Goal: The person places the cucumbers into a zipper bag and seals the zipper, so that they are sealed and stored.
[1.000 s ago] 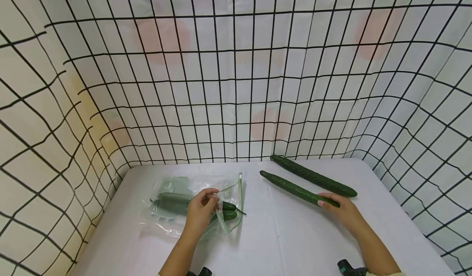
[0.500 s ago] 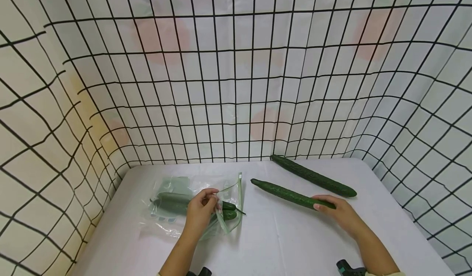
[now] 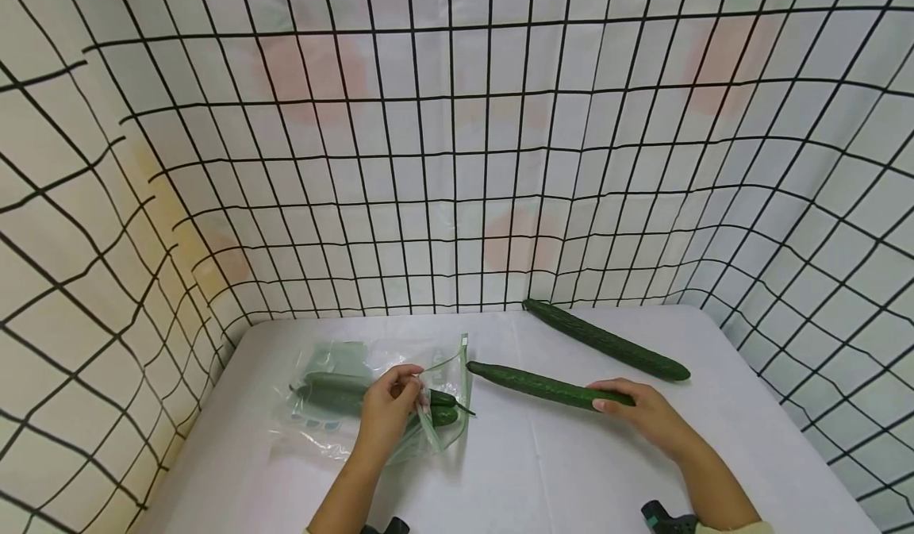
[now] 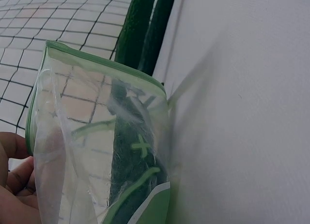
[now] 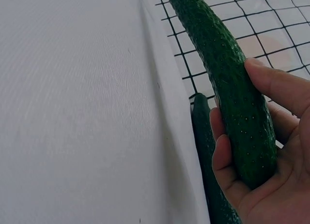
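Left hand (image 3: pixel 389 407) pinches the bag (image 3: pixel 343 354), partly hiding bagged cucumbers (image 3: pixel 339 389); right hand (image 3: pixel 646 413) grips a loose cucumber (image 3: pixel 535 385), its end partly covered

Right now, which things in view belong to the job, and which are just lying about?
Apparently in the job:
clear plastic bag with green edge, pinched by the left hand
dark-green cucumbers inside it
long dark-green cucumber, gripped by the right hand

Lying about:
loose dark-green cucumber, untouched, maybe next
black grid mesh, background only

bag (image 4: pixel 99 137): crinkled glossy plastic | cucumber (image 5: pixel 235 88): rough, bumpy, faint sheen | table cover (image 3: pixel 557 470): matt, cloth-like
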A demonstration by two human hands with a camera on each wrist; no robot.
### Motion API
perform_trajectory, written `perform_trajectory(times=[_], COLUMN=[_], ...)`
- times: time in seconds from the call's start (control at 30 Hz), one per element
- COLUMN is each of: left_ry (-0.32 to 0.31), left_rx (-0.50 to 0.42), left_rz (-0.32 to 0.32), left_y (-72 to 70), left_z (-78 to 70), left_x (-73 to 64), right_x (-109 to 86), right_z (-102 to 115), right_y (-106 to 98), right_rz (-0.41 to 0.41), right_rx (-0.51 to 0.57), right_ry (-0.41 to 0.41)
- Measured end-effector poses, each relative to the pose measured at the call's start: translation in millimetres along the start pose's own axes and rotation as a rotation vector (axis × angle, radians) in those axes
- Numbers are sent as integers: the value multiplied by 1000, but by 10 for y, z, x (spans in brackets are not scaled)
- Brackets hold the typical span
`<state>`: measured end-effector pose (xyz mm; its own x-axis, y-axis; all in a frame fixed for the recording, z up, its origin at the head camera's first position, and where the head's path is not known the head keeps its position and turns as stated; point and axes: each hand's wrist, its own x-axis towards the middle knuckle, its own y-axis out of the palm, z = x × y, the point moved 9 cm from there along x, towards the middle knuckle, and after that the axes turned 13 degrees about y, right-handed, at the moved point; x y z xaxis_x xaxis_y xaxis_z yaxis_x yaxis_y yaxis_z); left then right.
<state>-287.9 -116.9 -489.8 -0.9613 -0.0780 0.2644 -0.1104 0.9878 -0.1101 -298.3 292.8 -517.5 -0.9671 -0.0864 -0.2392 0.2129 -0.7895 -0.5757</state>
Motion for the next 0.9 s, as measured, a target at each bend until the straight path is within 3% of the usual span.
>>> perform_trajectory(times=[0.9], left_ry=[19], left_rx=[12], left_rz=[1], left_y=[0], left_z=[-23], left_x=[6], right_x=[142], right_z=[319], right_y=[371], right_rz=[43], right_rx=[-40], right_ry=[-75])
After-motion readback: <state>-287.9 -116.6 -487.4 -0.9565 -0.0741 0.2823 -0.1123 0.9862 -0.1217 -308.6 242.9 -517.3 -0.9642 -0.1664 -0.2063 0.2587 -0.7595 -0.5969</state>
